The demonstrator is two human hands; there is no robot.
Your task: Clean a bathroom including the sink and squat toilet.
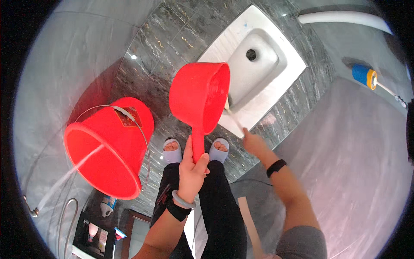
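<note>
Left hand (192, 172), frame centre, wrapped around handle of red dipper (187, 90); mouth faces right, apparently aimed at squat toilet (290, 64), upper right. Right hand (255, 144), well apart, grips thin pale stick (235, 122), likely for reach. Red bucket (131, 149), left, catches water stream (58, 185).

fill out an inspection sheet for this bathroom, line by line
Surface: dark grey tiles.
Job's things: red dipper, stick, toilet, red bucket with water jetting into it.
Clutter: white bottle near the bucket.
Hands: left hand grips the dipper's handle; right hand grips the stick, its far end partly hidden behind the dipper.
Cables: thin dark line beside the legs; cannot tell if a cable.
Surroundings: grey walls, tap, white pipe.
</note>
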